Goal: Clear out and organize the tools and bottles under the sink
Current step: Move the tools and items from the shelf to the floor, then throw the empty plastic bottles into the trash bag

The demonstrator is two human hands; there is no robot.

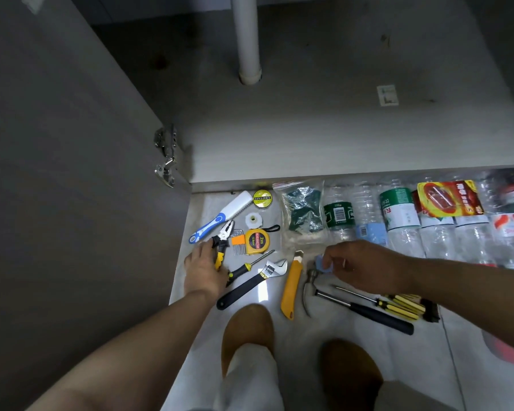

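Wrench (251,284), hammer (339,301) and bottles (401,212) on grey tile floor (297,351) before open sink cabinet (309,129) with drain pipe (247,40); left hand (204,269) on pliers (221,244), finger pose unclear; right hand (359,265) pinches small blue piece (322,265) over hammer head.

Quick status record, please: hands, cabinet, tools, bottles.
left hand: holds yellow-and-black pliers
right hand: pinches small blue plastic piece above steel claw hammer
grey cabinet floor: white drain pipe, small sticker
floor tiles: adjustable steel wrench, yellow utility knife, yellow tape measure
clear plastic bottles: lying in a row, right
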